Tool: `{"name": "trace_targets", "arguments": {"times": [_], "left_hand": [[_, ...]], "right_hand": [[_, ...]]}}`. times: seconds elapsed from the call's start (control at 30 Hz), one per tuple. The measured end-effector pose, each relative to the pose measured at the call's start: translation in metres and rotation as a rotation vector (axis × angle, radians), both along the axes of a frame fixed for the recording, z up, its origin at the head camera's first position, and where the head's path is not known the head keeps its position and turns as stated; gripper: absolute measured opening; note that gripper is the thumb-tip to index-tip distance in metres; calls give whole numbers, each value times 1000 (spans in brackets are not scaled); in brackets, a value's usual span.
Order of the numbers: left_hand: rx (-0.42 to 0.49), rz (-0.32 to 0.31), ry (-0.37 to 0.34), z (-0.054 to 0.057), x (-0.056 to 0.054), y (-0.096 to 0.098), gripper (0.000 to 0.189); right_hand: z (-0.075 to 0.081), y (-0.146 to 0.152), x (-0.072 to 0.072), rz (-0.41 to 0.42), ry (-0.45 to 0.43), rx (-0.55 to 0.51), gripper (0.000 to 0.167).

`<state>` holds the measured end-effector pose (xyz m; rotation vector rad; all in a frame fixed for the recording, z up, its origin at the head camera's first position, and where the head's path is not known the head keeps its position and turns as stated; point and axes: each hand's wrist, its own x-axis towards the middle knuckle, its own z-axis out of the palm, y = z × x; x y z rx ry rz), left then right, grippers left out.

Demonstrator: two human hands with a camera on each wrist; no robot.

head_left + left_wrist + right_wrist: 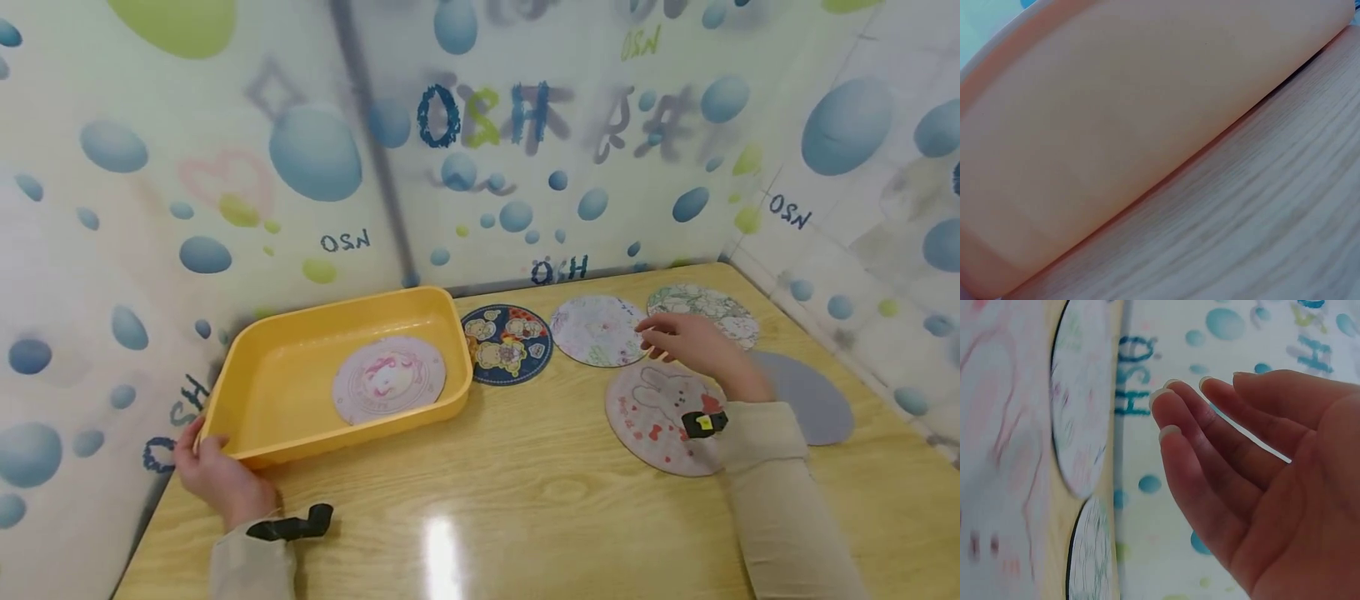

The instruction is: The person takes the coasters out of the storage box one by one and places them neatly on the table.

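A yellow plastic tray [273, 379] stands on the left of the table, with a round pink mat [390, 367] showing a cartoon face lying inside. My left hand [225, 479] grips its front left corner, thumb over the rim and fingers outside. The left wrist view holds only the tray's outer wall [1116, 125] and wood. Over the round mats on the right hovers my right hand [697, 346], fingers loosely bent and holding nothing. Beneath and beside it lie a pink rabbit mat [645, 433], a pale floral mat [596, 329] and a green leafy mat [705, 308].
A dark blue cartoon mat [498, 350] lies against the tray's right side. A plain grey mat [817, 404] is partly hidden by the right forearm. Patterned curtains [517, 217] with blue drops hang behind and on both sides of the wooden table [540, 517].
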<state>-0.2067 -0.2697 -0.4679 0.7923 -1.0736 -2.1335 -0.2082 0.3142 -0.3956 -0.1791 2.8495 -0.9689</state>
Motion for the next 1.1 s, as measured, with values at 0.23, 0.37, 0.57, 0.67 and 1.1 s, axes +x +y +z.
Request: {"name": "trace_targets", "arguments": {"times": [0.23, 0.37, 0.57, 0.67, 1.1], "left_hand": [[7, 9, -11, 0, 3, -2, 37], [15, 1, 8, 1, 1, 0, 36], [-15, 4, -4, 0, 1, 2, 36], [-16, 1, 1, 0, 1, 2, 36], [-14, 5, 14, -1, 0, 2, 37]], "right_hand": [[1, -28, -11, -3, -9, -80, 31], [3, -36, -13, 3, -2, -97, 31], [4, -43, -14, 14, -1, -94, 31], [4, -45, -15, 9, 10, -85, 30], [6, -75, -28, 25, 31, -164, 29]]}}
